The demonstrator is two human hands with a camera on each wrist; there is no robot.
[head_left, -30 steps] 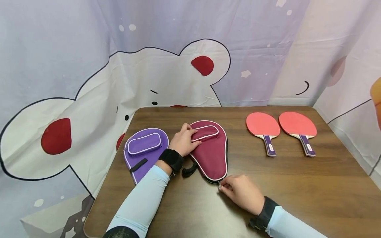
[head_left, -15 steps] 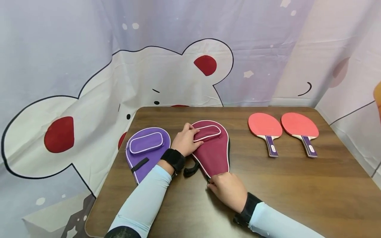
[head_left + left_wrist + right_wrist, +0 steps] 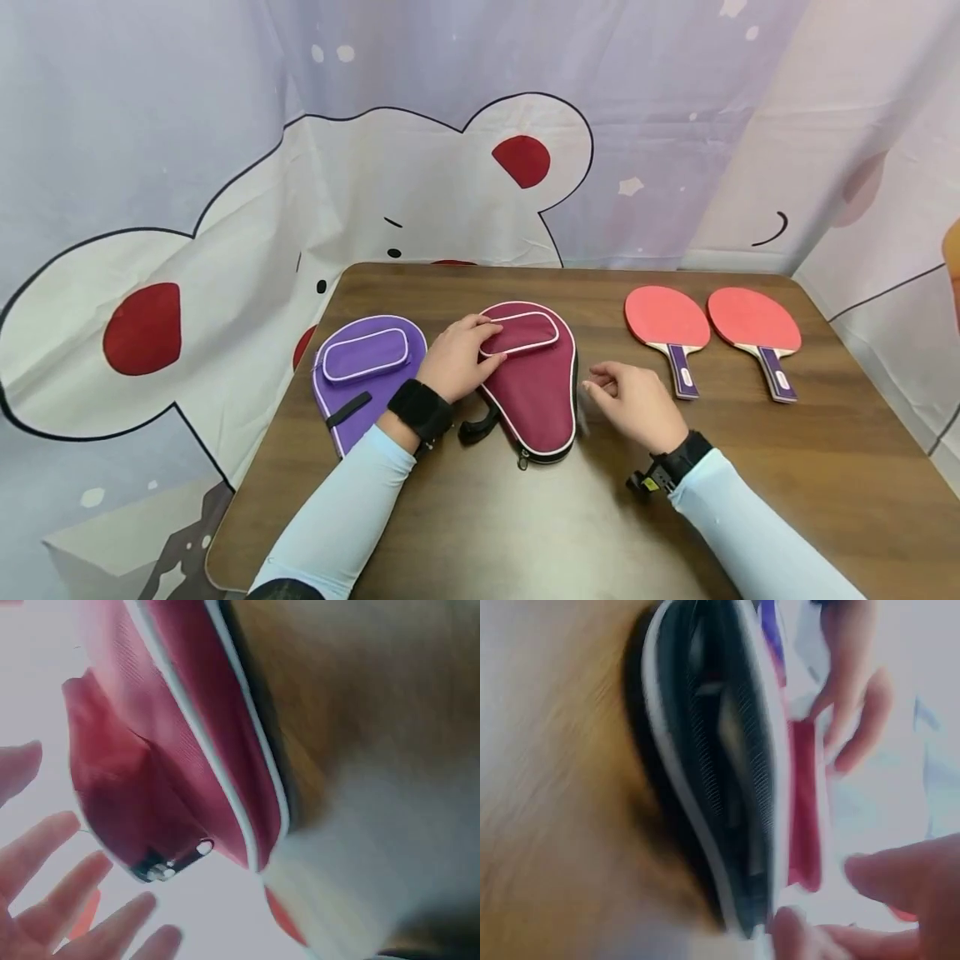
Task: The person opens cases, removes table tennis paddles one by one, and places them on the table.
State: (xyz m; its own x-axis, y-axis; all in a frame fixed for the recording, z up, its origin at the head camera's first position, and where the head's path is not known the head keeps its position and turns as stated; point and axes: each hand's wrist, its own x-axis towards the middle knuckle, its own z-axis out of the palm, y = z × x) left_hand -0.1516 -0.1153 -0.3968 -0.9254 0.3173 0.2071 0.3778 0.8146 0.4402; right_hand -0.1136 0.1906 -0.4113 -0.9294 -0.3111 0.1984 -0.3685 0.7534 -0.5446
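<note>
A maroon paddle-shaped zip case (image 3: 536,400) with white piping lies on the table, its narrow end toward me. My left hand (image 3: 457,358) rests on its upper left, thumb and fingers either side of the small front pocket (image 3: 528,333). The left wrist view shows that hand's fingers (image 3: 56,907) extended beside the pocket. At the case's narrow end hangs the zipper pull (image 3: 522,460). Just right of the case, my right hand (image 3: 637,404) holds nothing, its fingers loosely bent. The blurred right wrist view shows the case's side gaping, with a dark lining (image 3: 727,772) inside.
A purple case (image 3: 360,354) of similar shape lies to the left, partly under my left forearm. Two red table tennis paddles (image 3: 666,317) lie side by side at the back right of the wooden table (image 3: 750,483). A patterned curtain (image 3: 420,192) hangs behind.
My right hand moved left around the case's narrow end with the zipper pull, then let go and shifted up to the case's right side. The left hand stays on the case.
</note>
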